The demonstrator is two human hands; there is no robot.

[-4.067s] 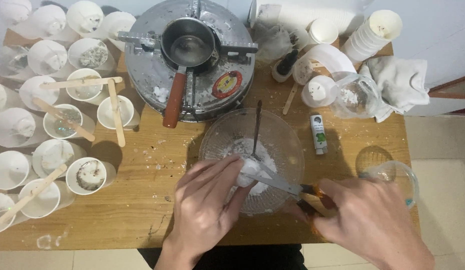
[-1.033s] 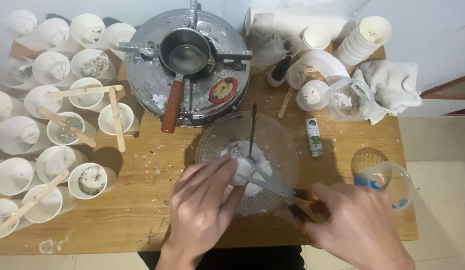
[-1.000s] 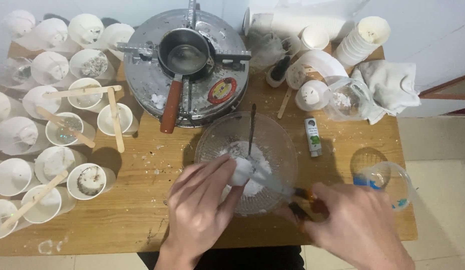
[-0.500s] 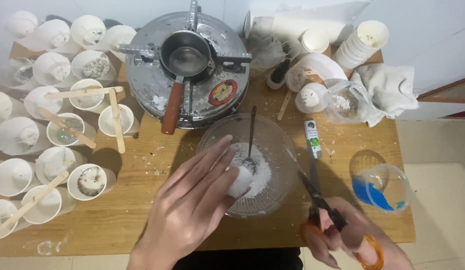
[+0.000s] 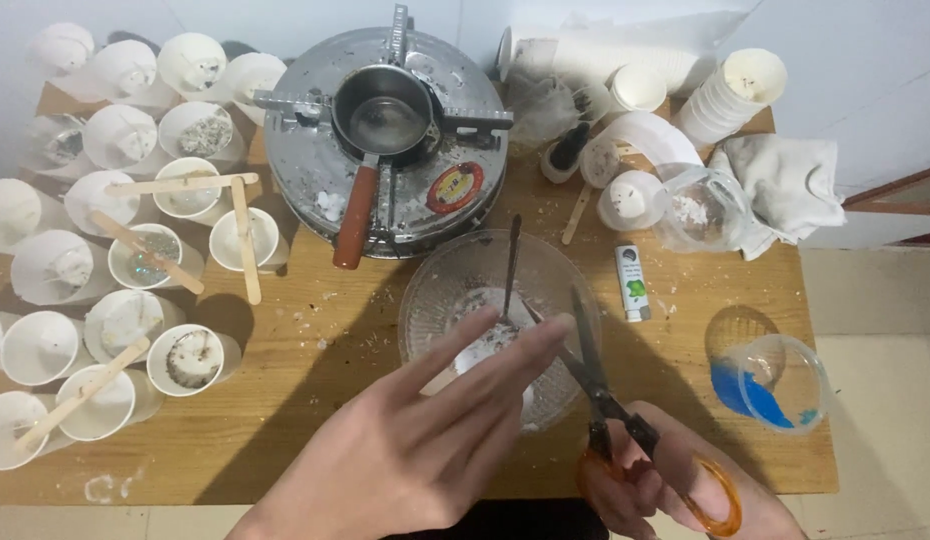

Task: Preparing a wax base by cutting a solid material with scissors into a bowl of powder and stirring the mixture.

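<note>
Scissors [image 5: 597, 395] in right hand [image 5: 675, 490]

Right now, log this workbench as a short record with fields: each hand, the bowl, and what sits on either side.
left hand: open, fingers stretched over the glass bowl, holding nothing that I can see
right hand: grip on orange-handled scissors, blades pointing up over the bowl
bowl contents: white powder, dark stirrer standing in it
behind bowl: round metal stove with small pot
left side: many white paper cups, some with wooden sticks
right side: clear cup with blue liquid, white cloth
surface: wooden table
</note>
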